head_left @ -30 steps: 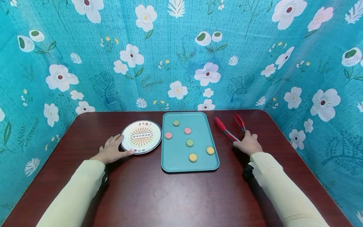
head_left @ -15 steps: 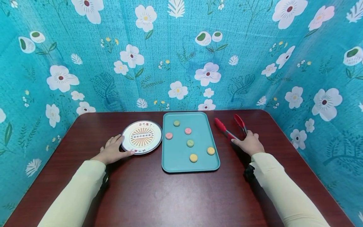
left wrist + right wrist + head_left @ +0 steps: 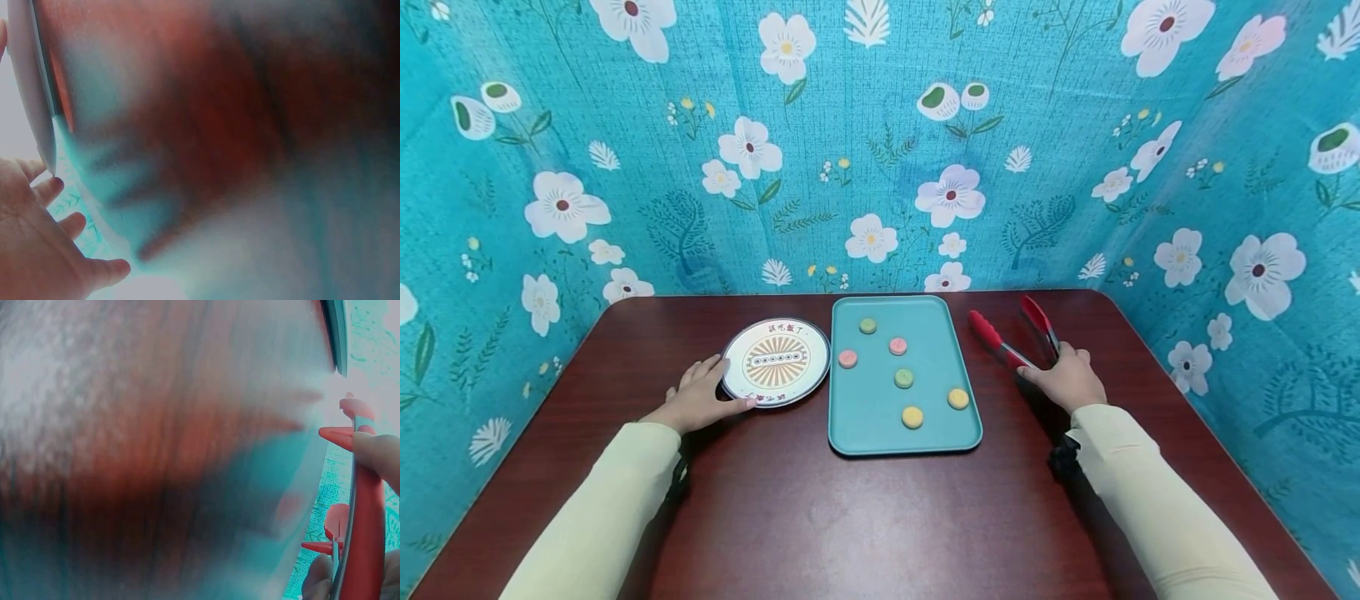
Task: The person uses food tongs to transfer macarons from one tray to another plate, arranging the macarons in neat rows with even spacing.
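My left hand rests at the left edge of a round white plate with an orange ray pattern. Its fingers are spread, the thumb at the near rim; the left wrist view shows fingertips right at the plate's edge. My right hand holds red-tipped metal tongs, jaws spread apart and pointing away from me. In the right wrist view, the thumb presses one red-covered arm of the tongs. Between the hands lies a teal tray with green, pink and yellow round cookies.
All stands on a dark red-brown wooden table. Blue flowered cloth hangs directly behind the table and along both sides. The plate sits close to the tray's left edge, and the tongs lie off its right edge.
My right hand has shifted slightly right, and the tongs have moved a little with it, their right tip now higher in view. The left hand, plate and tray stay put.
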### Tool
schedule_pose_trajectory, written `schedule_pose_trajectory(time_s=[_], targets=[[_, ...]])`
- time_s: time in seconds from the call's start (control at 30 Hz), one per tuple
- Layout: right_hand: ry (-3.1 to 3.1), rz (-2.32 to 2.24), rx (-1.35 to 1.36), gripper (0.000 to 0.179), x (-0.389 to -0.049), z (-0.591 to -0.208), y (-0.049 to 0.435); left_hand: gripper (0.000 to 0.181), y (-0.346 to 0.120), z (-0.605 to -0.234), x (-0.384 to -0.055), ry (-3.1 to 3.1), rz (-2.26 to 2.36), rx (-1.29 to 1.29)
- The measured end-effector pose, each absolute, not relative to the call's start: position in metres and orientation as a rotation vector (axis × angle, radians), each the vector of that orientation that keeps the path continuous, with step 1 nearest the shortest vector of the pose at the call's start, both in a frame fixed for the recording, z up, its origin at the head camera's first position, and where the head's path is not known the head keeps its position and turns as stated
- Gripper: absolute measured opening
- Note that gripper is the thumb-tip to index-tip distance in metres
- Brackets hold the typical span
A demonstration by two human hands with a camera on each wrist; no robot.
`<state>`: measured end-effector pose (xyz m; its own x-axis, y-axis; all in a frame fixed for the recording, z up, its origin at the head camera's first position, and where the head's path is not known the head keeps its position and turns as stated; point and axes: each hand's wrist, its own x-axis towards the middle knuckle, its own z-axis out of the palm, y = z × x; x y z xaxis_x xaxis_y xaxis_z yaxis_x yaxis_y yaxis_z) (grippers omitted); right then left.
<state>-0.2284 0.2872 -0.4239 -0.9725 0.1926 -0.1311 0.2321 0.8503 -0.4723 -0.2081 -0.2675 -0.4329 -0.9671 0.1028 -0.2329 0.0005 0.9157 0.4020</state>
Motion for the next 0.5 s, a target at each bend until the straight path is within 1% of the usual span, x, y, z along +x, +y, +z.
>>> schedule_pose_trajectory(time_s=[0.13,0.5], targets=[[2.962,-0.793,0.309,0.105,-0.228,-0.421,0.289,0.114,-0.268,-0.433,-0.209,2.825,0.592,0.071],[3.048,-0.744,0.268,0.1,-0.225,-0.412,0.289,0.115,-0.267,-0.433,-0.209,2.814,0.593,0.074]])
